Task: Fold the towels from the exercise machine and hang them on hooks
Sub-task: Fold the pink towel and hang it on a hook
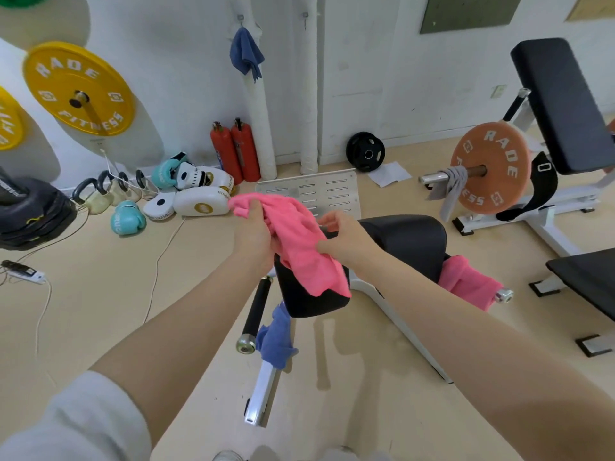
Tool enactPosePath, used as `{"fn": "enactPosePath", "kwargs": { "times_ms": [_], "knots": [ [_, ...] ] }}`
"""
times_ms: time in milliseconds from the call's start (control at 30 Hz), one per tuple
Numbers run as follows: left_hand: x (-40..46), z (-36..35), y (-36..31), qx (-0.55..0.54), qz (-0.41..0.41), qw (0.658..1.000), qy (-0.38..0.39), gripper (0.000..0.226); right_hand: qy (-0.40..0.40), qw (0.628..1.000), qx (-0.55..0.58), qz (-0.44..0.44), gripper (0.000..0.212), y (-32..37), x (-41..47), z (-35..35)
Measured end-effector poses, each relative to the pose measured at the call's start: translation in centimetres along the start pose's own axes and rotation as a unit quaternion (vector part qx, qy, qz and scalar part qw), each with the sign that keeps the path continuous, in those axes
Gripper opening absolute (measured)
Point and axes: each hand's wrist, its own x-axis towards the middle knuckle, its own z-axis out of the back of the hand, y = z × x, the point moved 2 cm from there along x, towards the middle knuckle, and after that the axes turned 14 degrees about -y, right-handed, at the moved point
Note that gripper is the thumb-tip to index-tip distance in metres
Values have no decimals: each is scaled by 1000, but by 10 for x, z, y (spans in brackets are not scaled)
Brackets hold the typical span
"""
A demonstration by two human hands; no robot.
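My left grip (253,229) is clenched around a bunched upper end of the pink towel (299,251), a soft, fuzzy cloth that crumples over my knuckles and drapes down in loose folds. My right grip (344,239) pinches the same towel at its right edge, fingers curled into the nap. The towel hangs in front of the black padded seat (409,241) of the exercise machine, its lower hem lying over the smooth vinyl pad.

At about 4 o'clock from my hands a second pink towel (466,284) is slung over a chrome-capped bar of the machine, limp and wrinkled. At 6 o'clock a blue towel (276,337) hangs crumpled on the white metal frame, beside a black foam-covered handle (256,311) with a shiny round end cap.

At 12 o'clock, high on the white wall, another blue towel (246,54) dangles from a small hook (240,18); a second hook (305,16) sits to its right. At 2 o'clock a grey towel (452,184) is draped over the steel sleeve next to a round orange weight plate (491,168). At 10 o'clock a glossy yellow plate (78,88) is mounted on the wall, and two red cylindrical extinguishers (234,151) stand on the pale floor.
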Motion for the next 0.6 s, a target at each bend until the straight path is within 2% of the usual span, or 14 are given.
{"fn": "enactPosePath", "kwargs": {
  "times_ms": [67, 100, 167, 200, 233, 267, 300, 367, 400, 500, 533, 600],
  "knots": [
    [8, 7, -1, 178, -80, 980, 38, 27, -24, 999, -43, -9, 33, 3, 1, -1],
    [10, 10, -2, 301, -116, 944, 71, 28, -21, 998, -48, -17, 31, 4, 1, -1],
    [8, 16, -4, 518, -175, 827, 134, 28, -15, 999, -21, -31, 30, 5, 1, -2],
    [5, 18, -7, 585, -207, 769, 152, 28, -20, 999, 2, -32, 29, 6, 0, -1],
    [5, 19, -8, 620, -239, 730, 159, 30, -27, 999, 34, -33, 30, 9, 0, -1],
    [4, 19, -9, 620, -259, 722, 164, 33, -27, 996, 78, -39, 32, 11, 0, -1],
    [3, 19, -7, 600, -264, 734, 177, 36, -16, 990, 132, -49, 34, 13, -1, -1],
    [-3, 18, -7, 519, -241, 791, 216, 35, 8, 970, 230, -77, 36, 17, -4, -1],
    [-10, 16, -8, 475, -227, 816, 238, 31, 16, 960, 263, -91, 36, 19, -5, 0],
    [-28, 9, -14, 360, -190, 862, 301, 12, 40, 932, 336, -127, 43, 22, -9, 4],
    [-31, 6, -14, 315, -159, 882, 313, 6, 49, 924, 359, -125, 46, 22, -10, 5],
    [-32, 3, -13, 217, -82, 921, 312, 10, 60, 914, 392, -90, 47, 23, -11, 7]
  ]
}}
